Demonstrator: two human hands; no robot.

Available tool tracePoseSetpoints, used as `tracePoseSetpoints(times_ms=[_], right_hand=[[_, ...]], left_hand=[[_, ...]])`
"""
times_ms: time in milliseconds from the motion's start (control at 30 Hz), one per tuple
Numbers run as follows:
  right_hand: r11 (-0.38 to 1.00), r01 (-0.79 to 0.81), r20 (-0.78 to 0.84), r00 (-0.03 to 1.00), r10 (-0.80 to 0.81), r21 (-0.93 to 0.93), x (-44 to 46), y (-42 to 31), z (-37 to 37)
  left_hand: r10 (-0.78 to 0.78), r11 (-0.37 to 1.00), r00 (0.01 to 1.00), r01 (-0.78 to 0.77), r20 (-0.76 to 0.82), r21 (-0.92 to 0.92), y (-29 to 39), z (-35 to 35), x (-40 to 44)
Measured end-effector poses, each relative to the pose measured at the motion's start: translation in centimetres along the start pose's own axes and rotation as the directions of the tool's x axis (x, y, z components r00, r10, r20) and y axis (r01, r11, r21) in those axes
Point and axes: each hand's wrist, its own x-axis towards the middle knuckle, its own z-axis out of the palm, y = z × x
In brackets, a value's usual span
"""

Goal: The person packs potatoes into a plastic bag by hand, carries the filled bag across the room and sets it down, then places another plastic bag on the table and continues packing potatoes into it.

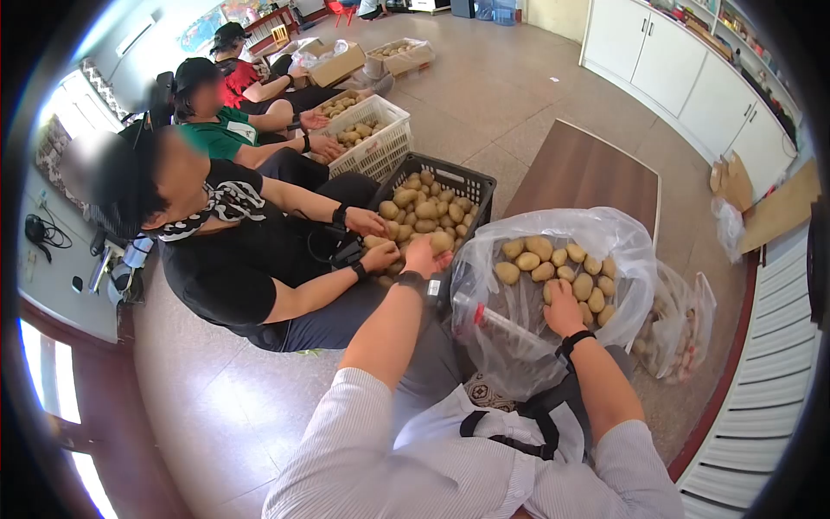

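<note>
My left hand [424,257] is at the near edge of a black crate [478,183] full of potatoes [425,210], its fingers curled round a potato [441,243]. Over the clear plastic bag [605,227] on the right, my right hand [564,311] reaches down among the potatoes [540,248] lying inside. Its fingers are bent against a potato, which they partly hide. A co-worker's hands [379,254] are close to the left of my left hand, at the same crate.
Three people sit in a row on the left. Beyond the black crate is a white crate [393,138] of potatoes. A brown board [579,177] lies behind the bag; another bag [670,329] stands right. White cabinets [657,52] line the back right.
</note>
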Motion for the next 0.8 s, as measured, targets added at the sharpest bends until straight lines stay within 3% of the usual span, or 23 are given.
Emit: tracePoseSetpoints(times_ms=[233, 333, 400, 500, 533, 567, 600, 633, 667, 700, 767, 800], right_hand=[[0.998, 0.038, -0.058, 0.997, -0.040, -0.048, -1.7, -2.3, -0.6], [0.999, -0.029, -0.010, 1.000, 0.029, -0.026, -2.7, -2.3, -0.4], [0.994, 0.036, -0.073, 0.996, -0.044, -0.102, -2.9, -1.9, 0.9], [0.992, 0.043, -0.042, 0.998, -0.048, -0.119, -3.4, -1.4, 1.5], [0.992, 0.044, -0.048, 0.998, -0.049, -0.116, -3.5, -1.3, 1.8], [0.998, 0.030, -0.034, 0.999, -0.032, -0.055, -3.6, -1.2, 2.0], [1.000, 0.016, -0.021, 1.000, -0.015, 0.004, -3.7, -0.8, 2.2], [1.000, 0.017, -0.030, 0.999, -0.017, 0.003, -3.8, -0.5, 2.4], [0.998, 0.029, -0.072, 0.997, -0.025, 0.064, -4.0, -0.3, 2.8], [0.991, 0.045, -0.113, 0.993, -0.030, 0.126, -4.0, 0.0, 3.2], [0.980, 0.050, -0.149, 0.989, -0.022, 0.192, -3.7, 0.4, 3.7], [0.965, 0.056, -0.177, 0.984, -0.011, 0.255, -3.6, 0.1, 3.5]], left_hand=[[-0.055, 0.981, 0.998, 0.058, -0.018, 0.187, 0.3, -1.6, 1.6], [0.055, 0.972, 0.998, -0.048, -0.025, 0.228, 0.1, -1.5, 0.9], [0.050, 0.881, 0.995, -0.084, 0.084, 0.466, 0.4, -2.0, 1.4], [0.074, 0.938, 0.997, -0.078, 0.025, 0.337, -0.3, -3.0, 3.0], [0.087, 0.927, 0.987, -0.130, 0.137, 0.352, -0.7, -3.9, 3.8], [0.090, 0.926, 0.986, -0.135, 0.141, 0.353, -1.2, -5.1, 4.6], [0.270, 0.689, 0.914, -0.403, 0.302, 0.603, -0.9, -5.5, 4.0], [0.214, 0.082, 0.849, -0.508, 0.482, 0.858, -0.3, -5.4, 3.9], [0.149, -0.560, 0.750, -0.473, 0.644, 0.681, 0.5, -5.2, 3.4], [0.152, -0.563, 0.746, -0.474, 0.648, 0.677, 0.7, -4.7, 3.0], [0.271, -0.551, 0.836, -0.272, 0.478, 0.789, 0.5, -4.0, 2.3], [0.300, -0.581, 0.830, -0.231, 0.470, 0.780, 0.7, -3.1, 1.2]])
